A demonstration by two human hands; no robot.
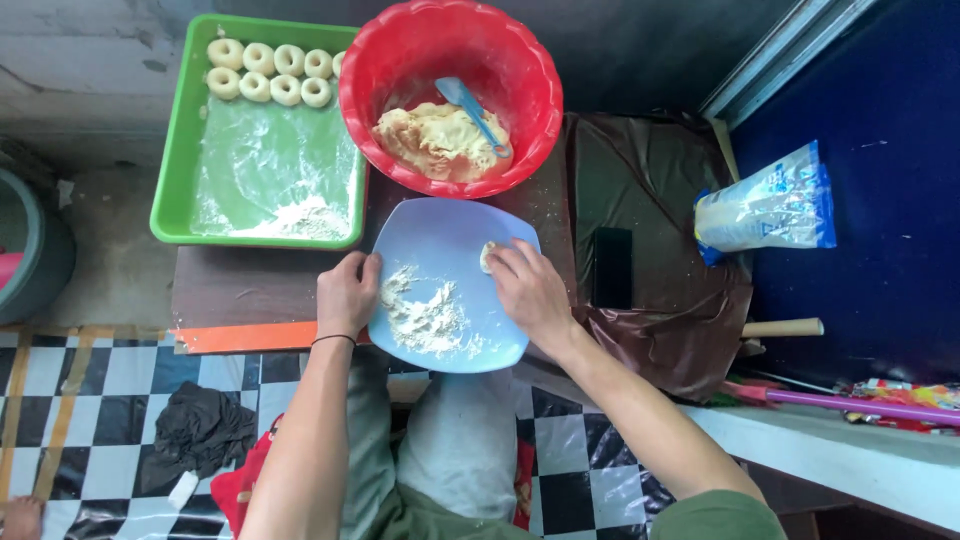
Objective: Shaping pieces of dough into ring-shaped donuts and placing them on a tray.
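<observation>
A light blue square plate (440,240) dusted with white flour (425,315) sits on a low wooden table. My left hand (346,294) grips the plate's left edge. My right hand (530,290) rests on the plate's right side, fingertips pressing a small pale piece of dough (487,257). Behind the plate stands a red bowl (450,60) holding a lump of dough (435,140) and a blue spoon (470,110). A green tray (180,150) at the back left carries several ring-shaped dough pieces (270,72) and some flour.
A black phone (612,267) lies on a brown plastic sheet (660,200) right of the plate. A bag of white powder (770,205) sits further right. A grey bin (30,240) stands at the left. Black cloth (200,430) lies on the checkered floor.
</observation>
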